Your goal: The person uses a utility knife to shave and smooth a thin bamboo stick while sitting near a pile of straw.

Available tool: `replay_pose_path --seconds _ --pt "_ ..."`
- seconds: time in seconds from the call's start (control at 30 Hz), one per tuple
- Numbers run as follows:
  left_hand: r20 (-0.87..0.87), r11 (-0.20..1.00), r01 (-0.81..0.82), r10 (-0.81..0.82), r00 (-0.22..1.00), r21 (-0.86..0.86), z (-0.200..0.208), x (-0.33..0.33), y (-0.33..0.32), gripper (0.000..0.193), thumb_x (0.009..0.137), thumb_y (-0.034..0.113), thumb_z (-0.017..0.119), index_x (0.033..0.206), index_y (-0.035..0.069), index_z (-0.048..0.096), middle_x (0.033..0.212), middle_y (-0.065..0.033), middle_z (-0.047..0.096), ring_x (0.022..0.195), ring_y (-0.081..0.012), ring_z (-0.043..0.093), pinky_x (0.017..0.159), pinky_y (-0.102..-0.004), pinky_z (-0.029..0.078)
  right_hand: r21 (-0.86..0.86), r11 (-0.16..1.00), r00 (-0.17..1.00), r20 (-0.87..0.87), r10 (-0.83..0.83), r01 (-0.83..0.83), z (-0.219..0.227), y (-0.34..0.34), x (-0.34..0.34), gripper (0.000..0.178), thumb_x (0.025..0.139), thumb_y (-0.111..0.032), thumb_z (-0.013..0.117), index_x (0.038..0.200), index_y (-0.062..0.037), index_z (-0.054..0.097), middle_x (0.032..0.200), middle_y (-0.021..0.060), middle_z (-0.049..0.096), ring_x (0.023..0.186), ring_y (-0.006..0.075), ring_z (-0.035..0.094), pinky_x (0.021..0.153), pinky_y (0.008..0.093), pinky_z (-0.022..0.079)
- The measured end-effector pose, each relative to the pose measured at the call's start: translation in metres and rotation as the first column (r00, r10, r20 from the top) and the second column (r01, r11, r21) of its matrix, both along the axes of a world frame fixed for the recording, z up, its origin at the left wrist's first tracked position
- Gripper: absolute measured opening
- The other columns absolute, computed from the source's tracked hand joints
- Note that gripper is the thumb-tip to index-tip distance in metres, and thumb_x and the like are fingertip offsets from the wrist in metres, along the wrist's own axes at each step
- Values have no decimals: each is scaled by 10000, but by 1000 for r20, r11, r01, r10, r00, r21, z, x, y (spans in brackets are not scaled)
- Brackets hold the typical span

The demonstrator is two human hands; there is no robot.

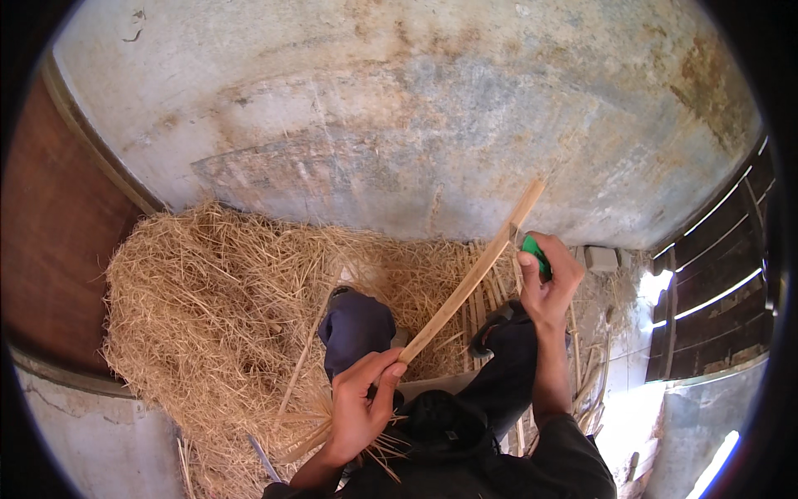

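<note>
My left hand (366,399) pinches the lower end of a long, flat bamboo strip (465,287) between thumb and fingers. The strip slants up and away to the right, its far end in front of the wall. My right hand (550,279) is wrapped round a green-handled knife (534,254), most of the handle hidden by the fingers. Its short blade is against the strip's right edge, in the upper part. Thin pale slivers (386,453) fan out below my left wrist, partly behind it.
A big heap of straw (208,308) covers the floor on the left. Ahead rises a stained plaster wall (416,133). Several sticks (592,382) lie at the right, near a grey block (600,259) and a slatted wooden panel (715,291). My bent knee (357,328) is between my arms.
</note>
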State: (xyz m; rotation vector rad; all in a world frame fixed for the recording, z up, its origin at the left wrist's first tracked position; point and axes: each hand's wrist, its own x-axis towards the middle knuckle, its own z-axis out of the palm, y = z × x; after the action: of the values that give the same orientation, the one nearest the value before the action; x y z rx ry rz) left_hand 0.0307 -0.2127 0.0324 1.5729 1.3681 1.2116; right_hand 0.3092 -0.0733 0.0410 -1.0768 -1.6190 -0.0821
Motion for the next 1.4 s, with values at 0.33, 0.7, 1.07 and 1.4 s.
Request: replay_pose_path --seconds 0.33,0.7,1.07,1.4 --pt "36 999 3 -1 999 -51 -9 -12 -12 173 1049 21 673 1190 -61 730 828 -113 686 688 -156 631 640 -300 485 -150 951 945 -149 -292 271 19 23 63 337 1075 -308 695 1090 15 789 774 37 700 644 105 553 572 272 368" --pt "237 982 125 -89 967 -140 11 -2 8 244 1146 145 571 1233 -15 734 778 62 522 689 -21 404 606 -226 306 23 938 902 281 327 -347 -17 -36 -38 414 805 -421 906 1024 -84 806 745 15 635 569 176 627 500 316 469" --pt "351 948 227 -139 926 -222 14 -7 8 250 1148 108 541 1263 -11 728 813 21 562 723 -54 443 640 -240 363 52 935 900 295 322 -351 -9 -46 -58 401 780 -408 917 959 -72 790 698 5 579 552 180 594 503 308 459" --pt "417 917 310 -188 889 -249 17 -12 8 263 1167 115 518 1254 -15 729 804 60 513 704 -37 391 621 -225 320 101 947 898 364 249 -304 1 -49 -53 369 780 -407 916 933 -93 795 681 -17 554 547 159 565 491 288 424"
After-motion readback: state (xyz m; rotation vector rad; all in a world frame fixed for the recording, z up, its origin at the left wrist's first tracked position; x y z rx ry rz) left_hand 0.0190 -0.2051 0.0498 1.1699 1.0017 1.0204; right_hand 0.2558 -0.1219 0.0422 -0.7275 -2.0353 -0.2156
